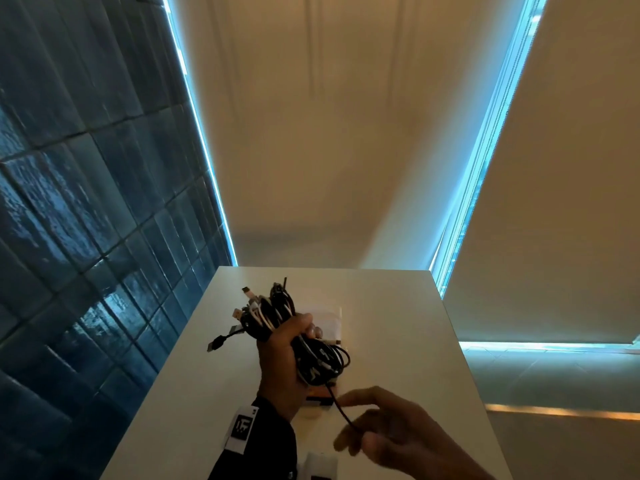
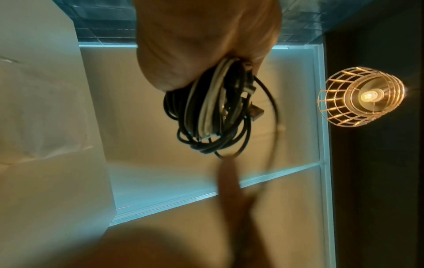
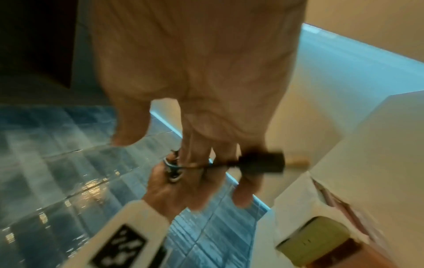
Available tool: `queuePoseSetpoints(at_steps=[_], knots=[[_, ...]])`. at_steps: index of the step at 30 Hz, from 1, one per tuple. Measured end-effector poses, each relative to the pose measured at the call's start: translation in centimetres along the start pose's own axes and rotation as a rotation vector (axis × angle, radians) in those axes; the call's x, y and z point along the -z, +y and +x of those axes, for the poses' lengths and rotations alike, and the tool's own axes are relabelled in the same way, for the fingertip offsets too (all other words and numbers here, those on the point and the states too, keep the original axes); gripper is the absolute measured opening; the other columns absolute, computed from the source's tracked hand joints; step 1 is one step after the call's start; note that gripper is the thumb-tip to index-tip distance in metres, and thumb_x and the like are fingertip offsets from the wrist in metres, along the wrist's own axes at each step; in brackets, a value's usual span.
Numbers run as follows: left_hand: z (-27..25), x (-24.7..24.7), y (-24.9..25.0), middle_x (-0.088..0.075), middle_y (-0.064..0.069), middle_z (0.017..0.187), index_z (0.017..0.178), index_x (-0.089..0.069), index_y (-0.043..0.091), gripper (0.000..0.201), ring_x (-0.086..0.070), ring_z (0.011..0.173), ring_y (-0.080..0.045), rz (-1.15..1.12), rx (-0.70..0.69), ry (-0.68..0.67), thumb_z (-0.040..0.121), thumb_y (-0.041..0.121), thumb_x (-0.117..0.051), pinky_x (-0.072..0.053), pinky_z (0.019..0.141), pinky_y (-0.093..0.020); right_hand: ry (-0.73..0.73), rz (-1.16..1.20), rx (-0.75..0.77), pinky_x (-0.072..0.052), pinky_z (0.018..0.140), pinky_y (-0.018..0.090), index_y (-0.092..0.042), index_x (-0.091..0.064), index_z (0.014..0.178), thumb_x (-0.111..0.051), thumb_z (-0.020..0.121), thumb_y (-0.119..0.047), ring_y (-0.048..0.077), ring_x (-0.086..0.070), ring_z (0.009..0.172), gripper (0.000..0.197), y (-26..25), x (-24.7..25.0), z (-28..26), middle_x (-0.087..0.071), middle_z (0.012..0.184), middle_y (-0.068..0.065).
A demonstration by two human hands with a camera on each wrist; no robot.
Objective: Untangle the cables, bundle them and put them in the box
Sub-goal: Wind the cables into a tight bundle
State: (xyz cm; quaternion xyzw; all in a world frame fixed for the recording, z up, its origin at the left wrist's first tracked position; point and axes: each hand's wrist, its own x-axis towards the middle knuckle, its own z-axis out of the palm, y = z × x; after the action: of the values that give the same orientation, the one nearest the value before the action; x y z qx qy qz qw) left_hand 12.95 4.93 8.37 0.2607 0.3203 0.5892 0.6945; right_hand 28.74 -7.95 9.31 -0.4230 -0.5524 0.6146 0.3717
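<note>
Cable bundle (image 1: 277, 323): thin round black and white cords in loose coils, several flat USB plugs sticking out, held above the white table (image 1: 398, 323). Left hand (image 1: 284, 362): fingers wrapped round the bundle's middle. Right hand (image 1: 391, 424): fingers partly curled, one black strand (image 1: 341, 408) running across them to a black plug (image 3: 263, 161) that only the right wrist view shows, blurred. Left wrist view alone shows a wire-cage pendant lamp (image 2: 361, 96), lit. Cardboard box (image 1: 320, 401) lies under the hands, mostly hidden. Room: glossy blue wall tiles (image 1: 69, 202), cream blinds (image 1: 329, 133).
</note>
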Motion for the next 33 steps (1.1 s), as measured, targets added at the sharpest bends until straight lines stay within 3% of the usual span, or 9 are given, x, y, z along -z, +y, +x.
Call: queuePoseSetpoints(at_steps=[2,5,8,12,16,19,26,30,33], knots=[[-0.1,-0.3,0.6,-0.045,-0.005,0.061,0.068,-0.049,0.015,0.019,-0.052,0.063,-0.022,-0.046,0.015,-0.027,0.074,0.007,-0.065,-0.046,0.073,-0.039,-0.055,-0.002,-0.106,-0.046,0.075,0.022,-0.015,-0.059,0.12,-0.072,0.081,-0.045,0.014,-0.066,0.083,0.051,0.7,0.8,0.0,-0.073,0.093,0.008],[-0.7,-1.1,1.6,-0.046,-0.004,0.062,0.071,-0.054,0.017,0.016,-0.052,0.063,-0.02,-0.117,0.03,-0.112,0.08,0.004,-0.057,-0.045,0.08,-0.039,-0.088,0.212,-0.145,-0.032,0.05,0.022,0.0,-0.064,0.096,-0.061,0.093,-0.033,0.012,-0.04,0.046,0.034,2.6,1.4,0.3,-0.047,0.054,0.003],[-1.3,-1.7,2.4,-0.046,-0.002,0.061,0.078,-0.053,0.016,0.018,-0.051,0.058,-0.016,-0.148,0.083,-0.23,0.077,0.0,-0.06,-0.05,0.075,-0.034,-0.141,0.491,-0.22,-0.028,0.043,0.016,-0.003,-0.062,0.082,-0.056,0.096,-0.031,0.007,-0.029,0.041,0.032,4.2,1.4,0.9,-0.029,0.055,0.002],[-2.6,-1.7,2.7,-0.044,-0.005,0.059,0.078,-0.056,0.011,0.021,-0.049,0.052,-0.018,-0.116,0.29,-0.415,0.063,0.001,-0.066,-0.049,0.063,-0.033,-0.169,0.167,-0.251,-0.029,0.05,0.019,-0.007,-0.071,0.089,-0.06,0.094,-0.024,0.009,-0.037,0.049,0.021,4.2,2.5,2.4,-0.048,0.059,-0.004],[-4.0,-0.7,1.8,-0.046,-0.01,0.061,0.075,-0.059,0.006,0.02,-0.045,0.06,-0.025,0.186,0.42,-0.486,0.06,0.003,-0.072,-0.041,0.073,-0.04,0.099,0.064,-0.147,-0.042,0.052,0.028,-0.001,-0.071,0.081,-0.073,0.079,-0.003,0.018,-0.05,0.054,0.004,2.0,4.5,4.1,-0.06,0.067,0.009],[-4.6,-0.1,0.9,-0.053,-0.013,0.066,0.07,-0.062,0.004,0.02,-0.051,0.068,-0.026,0.42,0.403,-0.433,0.061,0.012,-0.077,-0.042,0.074,-0.04,0.121,0.01,-0.049,-0.051,0.061,0.031,0.004,-0.069,0.087,-0.068,0.08,0.009,0.021,-0.06,0.065,0.009,-0.4,5.1,5.3,-0.065,0.078,0.019],[-4.9,0.4,-0.1,-0.061,-0.023,0.088,0.103,-0.064,-0.005,0.051,-0.063,0.078,-0.036,0.437,0.32,-0.235,0.055,0.007,-0.079,-0.054,0.066,-0.038,0.277,-0.201,0.077,-0.059,0.065,0.037,0.001,-0.065,0.089,-0.073,0.078,0.005,0.028,-0.07,0.067,0.014,-2.2,3.7,6.0,-0.073,0.08,0.014],[-5.3,0.2,0.1,-0.07,-0.025,0.094,0.1,-0.073,0.003,0.033,-0.069,0.085,-0.037,0.465,0.327,-0.321,0.068,0.01,-0.073,-0.055,0.073,-0.043,0.427,-0.267,0.23,-0.055,0.053,0.037,-0.007,-0.069,0.077,-0.076,0.074,0.004,0.025,-0.064,0.055,0.013,-1.4,2.6,6.0,-0.069,0.069,0.009],[-4.9,0.4,0.1,-0.069,-0.024,0.086,0.092,-0.074,0.005,0.021,-0.066,0.075,-0.036,0.506,0.239,-0.307,0.072,0.012,-0.072,-0.055,0.074,-0.047,0.52,-0.24,0.265,-0.051,0.05,0.033,-0.021,-0.072,0.082,-0.077,0.077,-0.004,0.016,-0.062,0.06,0.018,-0.5,1.9,6.1,-0.067,0.078,0.002]])
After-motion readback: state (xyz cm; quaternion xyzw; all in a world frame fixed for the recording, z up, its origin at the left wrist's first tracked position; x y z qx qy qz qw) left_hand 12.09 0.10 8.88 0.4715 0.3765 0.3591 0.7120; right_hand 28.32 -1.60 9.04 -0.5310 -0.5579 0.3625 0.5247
